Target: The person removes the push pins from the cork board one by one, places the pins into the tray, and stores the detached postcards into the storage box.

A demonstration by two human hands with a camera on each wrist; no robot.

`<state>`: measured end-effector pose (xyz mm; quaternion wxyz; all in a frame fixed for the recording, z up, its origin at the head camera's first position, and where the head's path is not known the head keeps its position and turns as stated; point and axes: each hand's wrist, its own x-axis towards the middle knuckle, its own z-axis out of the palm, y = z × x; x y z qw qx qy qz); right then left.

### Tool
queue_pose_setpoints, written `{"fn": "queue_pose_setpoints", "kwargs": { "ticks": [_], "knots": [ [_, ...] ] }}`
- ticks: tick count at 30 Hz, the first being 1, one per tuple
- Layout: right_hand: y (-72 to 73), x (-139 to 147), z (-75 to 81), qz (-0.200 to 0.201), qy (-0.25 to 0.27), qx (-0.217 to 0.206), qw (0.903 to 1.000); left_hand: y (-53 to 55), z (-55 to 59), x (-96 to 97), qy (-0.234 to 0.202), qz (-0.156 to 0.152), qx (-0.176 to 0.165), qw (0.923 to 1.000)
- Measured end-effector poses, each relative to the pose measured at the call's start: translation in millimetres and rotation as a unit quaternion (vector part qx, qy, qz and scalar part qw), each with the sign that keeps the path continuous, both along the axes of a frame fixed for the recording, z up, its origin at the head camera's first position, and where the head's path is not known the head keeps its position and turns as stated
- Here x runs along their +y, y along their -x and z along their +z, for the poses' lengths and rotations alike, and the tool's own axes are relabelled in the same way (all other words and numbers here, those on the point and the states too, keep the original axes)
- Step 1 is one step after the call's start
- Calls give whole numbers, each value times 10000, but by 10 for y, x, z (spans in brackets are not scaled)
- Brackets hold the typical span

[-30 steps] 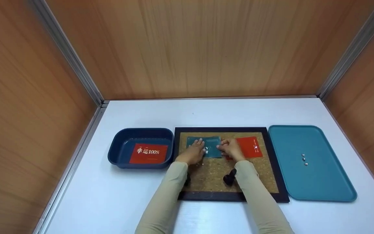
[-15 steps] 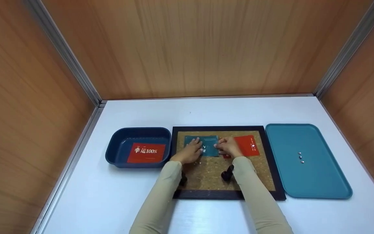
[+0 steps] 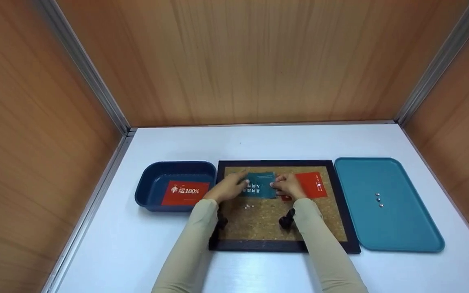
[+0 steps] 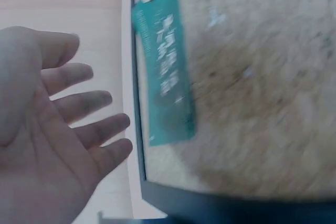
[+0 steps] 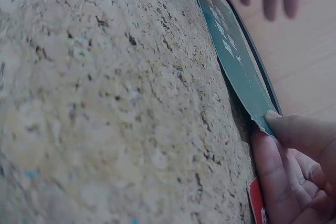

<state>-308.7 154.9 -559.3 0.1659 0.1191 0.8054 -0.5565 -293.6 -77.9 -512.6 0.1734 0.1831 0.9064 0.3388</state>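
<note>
A green card (image 3: 261, 185) with white lettering is over the upper part of the framed cork board (image 3: 259, 228). My right hand (image 3: 290, 187) pinches its right edge between thumb and forefinger; the right wrist view shows this edge (image 5: 260, 121) lifted off the cork. Over the card's left end hovers my left hand (image 3: 230, 186), fingers spread and palm free in the left wrist view. To the right, a red card (image 3: 312, 184) lies on the board, partly covered by my right hand, with a small bright dot near its right edge.
A navy basin (image 3: 147, 195) left of the board holds a red card (image 3: 185, 193) printed with white characters and "100%". To the right lies a teal tray (image 3: 405, 224) with three small shiny pieces (image 3: 378, 199). Tiny shiny bits (image 3: 249, 206) lie on the cork. Wooden panels enclose the white table.
My left hand, earlier lying on the green card, has moved left off its middle, uncovering more of the lettering. My right hand stays at the card's right edge.
</note>
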Motion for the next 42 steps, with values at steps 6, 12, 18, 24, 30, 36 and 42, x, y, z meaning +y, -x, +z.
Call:
{"fn": "queue_pose_setpoints", "kwargs": {
  "ticks": [6,12,18,24,30,36,42],
  "knots": [
    [-11,1,-29,33,32,-11,10000,61,125,-282,-381,156,393,9984],
    [-7,-18,-37,14,119,9,9999,149,256,-676,-487,719,864,9925],
    [0,3,-47,-118,204,-26,9997,142,300,-1103,-469,1130,1066,9867],
    [27,33,-56,-200,266,-31,9994,86,263,-1525,-418,1560,1227,9792],
    [26,81,-73,-146,216,-71,9996,19,131,-1878,-313,2034,1613,9652],
    [32,92,-62,-76,107,93,9999,-24,0,-2159,-285,2470,1684,9539],
    [37,91,-72,-56,50,50,10000,-84,-138,-2357,-239,2854,1296,9493]
  ]
}}
